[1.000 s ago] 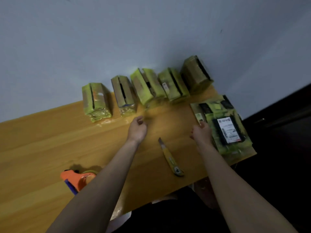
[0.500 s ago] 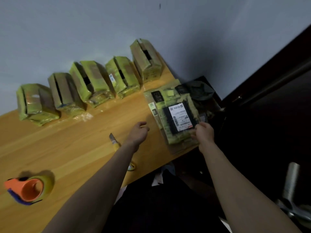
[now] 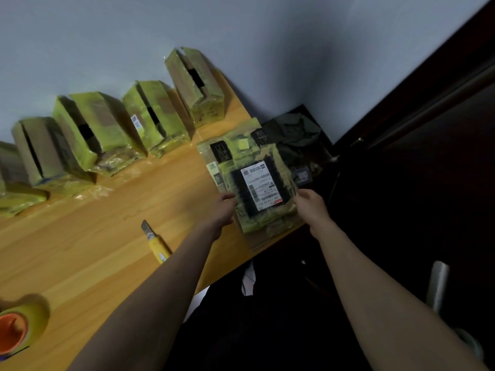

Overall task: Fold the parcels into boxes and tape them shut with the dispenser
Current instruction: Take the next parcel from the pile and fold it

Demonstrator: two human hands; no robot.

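Head view: both my hands are on the top flat parcel (image 3: 257, 183) of the stack at the right end of the tabletop (image 3: 107, 250). Left hand (image 3: 223, 207) is at the parcel's left edge, fingers curled round it. Right hand (image 3: 312, 203) is at its right edge, fingers on it too, though I can't tell how tightly it grips.

Parcel lies flat, yellow-green with a black panel and a white shipping label (image 3: 261, 184) facing up. Long axis runs from the near edge of the tabletop toward the wall, tilted a little left at the far end. Near end overhangs the near-right corner. More flat parcels sit under it, and a dark one (image 3: 294, 132) pokes out at the far-right corner.

Folded boxes stand in a row along the far edge by the wall: box one (image 3: 195, 84) nearest the stack, then box two (image 3: 158, 116), box three (image 3: 91, 129), box four (image 3: 40, 148), and a fifth cut off at the left. Their top flaps show dark gaps.

Yellow utility knife (image 3: 155, 241) lies on the tabletop left of my left forearm, blade end toward the wall. Tape dispenser (image 3: 18, 328), orange core, sits at the near-left, partly out of frame.
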